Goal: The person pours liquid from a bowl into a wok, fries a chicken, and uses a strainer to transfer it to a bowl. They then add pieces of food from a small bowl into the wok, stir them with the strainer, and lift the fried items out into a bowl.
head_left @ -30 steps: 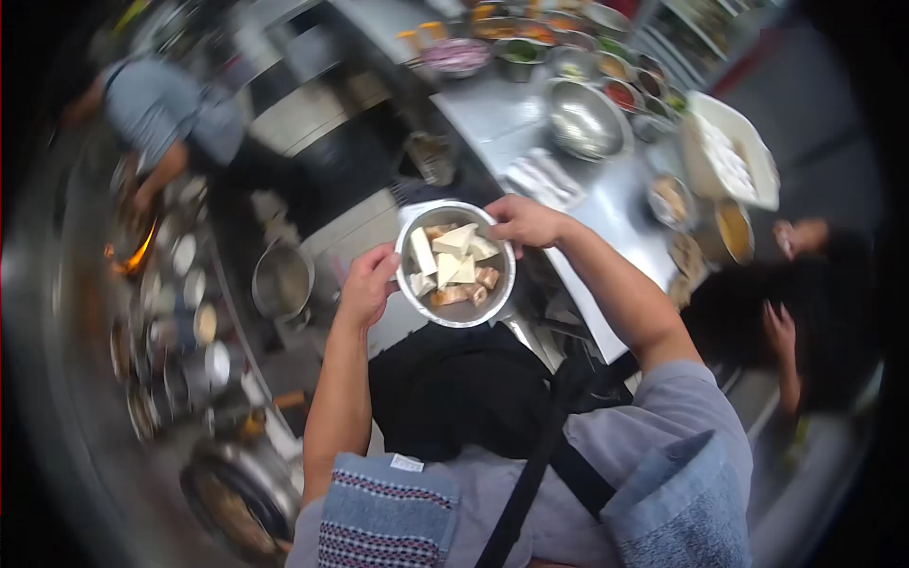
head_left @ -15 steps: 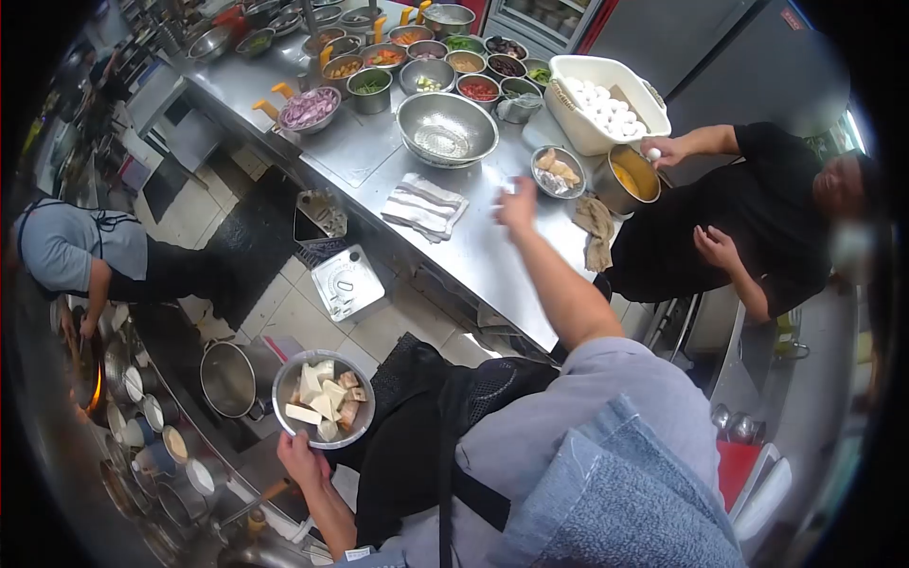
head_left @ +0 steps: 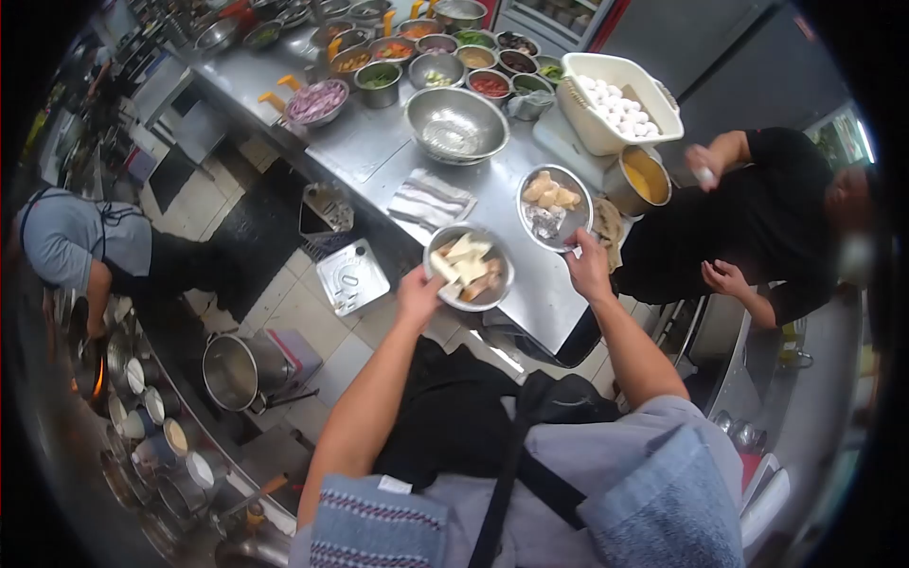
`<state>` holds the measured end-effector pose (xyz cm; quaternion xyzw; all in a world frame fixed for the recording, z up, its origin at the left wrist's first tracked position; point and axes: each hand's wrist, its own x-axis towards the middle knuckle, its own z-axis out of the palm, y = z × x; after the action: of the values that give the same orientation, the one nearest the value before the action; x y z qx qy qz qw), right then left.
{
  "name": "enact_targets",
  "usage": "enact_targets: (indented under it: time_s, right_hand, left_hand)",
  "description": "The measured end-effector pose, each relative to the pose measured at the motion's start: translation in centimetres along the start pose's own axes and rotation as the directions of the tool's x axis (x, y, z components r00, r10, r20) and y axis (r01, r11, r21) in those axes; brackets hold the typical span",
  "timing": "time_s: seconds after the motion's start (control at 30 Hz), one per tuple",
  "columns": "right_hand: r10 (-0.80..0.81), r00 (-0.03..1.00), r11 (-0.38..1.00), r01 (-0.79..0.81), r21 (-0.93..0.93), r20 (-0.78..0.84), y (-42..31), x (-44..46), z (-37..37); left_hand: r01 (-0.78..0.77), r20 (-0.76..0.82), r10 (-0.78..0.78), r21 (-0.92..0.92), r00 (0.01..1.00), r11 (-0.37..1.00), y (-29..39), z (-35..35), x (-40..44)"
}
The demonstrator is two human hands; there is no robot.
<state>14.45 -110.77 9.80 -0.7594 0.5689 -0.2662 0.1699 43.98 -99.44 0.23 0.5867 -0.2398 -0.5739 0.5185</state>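
Observation:
My left hand grips the rim of a metal bowl with white blocks and browned chunks in it, at the edge of the steel counter. On the right, my right hand pinches the near rim of a second metal bowl, which has pale orange-tan pieces and something silvery grey in it. The two bowls are side by side, a small gap apart. Behind the first bowl lies a folded striped cloth.
An empty metal bowl, several ingredient bowls and a white tub of eggs stand further back. A person in black holds an egg near a pot at right. At left, another person works by a flame.
The bowl of white blocks in my left hand has moved up and right to the counter. My right hand has taken the second bowl's rim, and that bowl is closer to me.

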Motion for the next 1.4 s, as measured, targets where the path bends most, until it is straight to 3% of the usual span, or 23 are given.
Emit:
enact_targets:
  time_s: [0.03, 0.13, 0.17, 0.2, 0.23, 0.27, 0.33, 0.37, 0.43, 0.53, 0.57, 0.63, 0.67, 0.73, 0.8, 0.87, 0.97, 1.03, 1.1, 1.17, 1.23, 1.33, 1.4]
  right_hand:
    - [-0.142, 0.989, 0.99, 0.142, 0.007, 0.037, -1.5, -0.4, -0.5]
    - [-0.335, 0.905, 0.937, 0.291, 0.19, 0.263, -7.2, -0.9, 0.3]
    - [-0.39, 0.857, 0.91, 0.305, 0.28, 0.335, -9.2, -1.0, 1.3]
    - [-0.48, 0.786, 0.874, 0.39, 0.29, 0.389, -10.9, -0.9, 2.6]
    - [-0.576, 0.69, 0.817, 0.475, 0.326, 0.438, -12.8, -0.9, 4.3]
    - [-0.646, 0.6, 0.762, 0.541, 0.357, 0.472, -15.0, -1.2, 5.8]
    - [-0.791, 0.393, 0.603, 0.632, 0.488, 0.469, -19.6, -2.3, 10.0]
    - [-0.875, 0.27, 0.473, 0.647, 0.597, 0.401, -22.4, -3.5, 11.9]
    - [-0.945, 0.005, 0.259, 0.622, 0.739, 0.327, -28.0, -6.5, 15.8]
    - [-0.898, -0.323, 0.098, 0.513, 0.853, 0.298, -35.4, -13.3, 19.4]
    - [-0.902, -0.401, -0.019, 0.408, 0.913, 0.16, -37.8, -16.0, 20.7]
    - [-0.81, -0.576, -0.086, 0.301, 0.95, 0.109, -42.5, -21.5, 21.1]
    - [-0.77, -0.625, -0.094, 0.315, 0.944, 0.132, -44.7, -24.0, 21.0]
    - [-0.664, -0.74, -0.207, 0.046, 0.977, -0.105, -48.9, -30.1, 20.1]
    - [-0.443, -0.886, -0.214, -0.045, 0.976, -0.138, -51.1, -35.4, 19.7]
    - [-0.355, -0.91, -0.078, -0.202, 0.976, -0.216, -51.9, -39.2, 18.7]
    - [-0.293, -0.955, 0.389, -0.067, 0.919, 0.055, -53.2, -42.3, 20.1]
    - [-0.166, -0.957, 0.464, 0.136, 0.875, 0.237, -53.2, -42.9, 25.9]
    - [-0.162, -0.848, 0.468, 0.385, 0.796, 0.505, -51.5, -41.1, 34.8]
    - [-0.351, -0.514, 0.4, 0.673, 0.622, 0.782, -50.5, -37.7, 40.8]
    - [-0.553, -0.344, 0.215, 0.821, 0.528, 0.759, -49.3, -35.0, 45.9]
    - [-0.63, -0.253, 0.233, 0.84, 0.49, 0.734, -47.4, -34.9, 51.3]
    - [-0.541, -0.232, 0.26, 0.868, 0.423, 0.809, -47.8, -36.3, 53.9]
  left_hand:
    - [0.004, -0.025, -0.002, 0.09, 1.0, 0.996, -0.8, 0.7, 1.3]
    - [0.057, -0.075, -0.058, -0.017, 0.995, 0.998, -0.1, 1.3, 1.5]
    - [-0.039, 0.021, 0.041, -0.075, 0.999, 0.996, -0.2, 0.5, 1.6]
    - [-0.139, 0.093, 0.153, -0.138, 0.984, 0.981, -0.3, -0.8, 1.3]
    - [-0.086, 0.077, 0.119, -0.339, 0.99, 0.937, 0.2, -2.9, -0.1]
    - [-0.123, -0.023, 0.123, -0.348, 0.992, 0.929, -0.2, -5.6, -1.6]
    - [0.009, 0.045, 0.049, -0.818, 0.998, 0.575, -1.3, -12.9, -6.3]
    - [-0.15, -0.159, 0.036, -0.795, 0.987, 0.587, -0.4, -15.5, -11.3]
    - [-0.366, -0.473, 0.063, -0.583, 0.879, 0.726, -3.4, -21.8, -19.1]
    - [-0.593, -0.746, 0.11, -0.422, 0.657, 0.686, -4.1, -23.3, -34.7]
    - [-0.649, -0.802, 0.154, -0.336, 0.578, 0.683, -4.8, -22.8, -39.3]
    - [-0.712, -0.844, 0.183, -0.285, 0.504, 0.642, -4.6, -19.5, -48.3]
    - [-0.669, -0.9, 0.08, -0.256, 0.428, 0.698, -6.6, -18.4, -50.7]
    - [-0.579, -0.971, -0.078, -0.197, 0.224, 0.791, -8.7, -15.1, -56.5]
    - [-0.63, -0.985, -0.174, -0.141, 0.009, 0.763, -10.4, -11.4, -59.8]
    - [-0.685, -0.953, -0.255, -0.074, -0.167, 0.725, -13.4, -8.8, -61.7]
    - [-0.673, -0.905, -0.27, 0.024, -0.328, 0.739, -18.2, -7.4, -66.1]
    - [-0.682, -0.895, -0.235, 0.099, -0.379, 0.724, -20.9, -6.9, -69.2]
    - [-0.71, -0.869, -0.261, 0.135, -0.42, 0.691, -20.0, -7.4, -71.3]
    - [-0.704, -0.882, -0.229, 0.148, -0.411, 0.695, -20.5, -8.4, -72.9]
    - [-0.703, -0.86, -0.281, 0.119, -0.425, 0.701, -17.5, -9.8, -73.4]
    - [-0.687, -0.916, -0.226, 0.07, -0.331, 0.723, -18.2, -12.3, -73.6]
    - [-0.682, -0.936, -0.226, 0.02, -0.269, 0.731, -18.5, -14.4, -72.1]
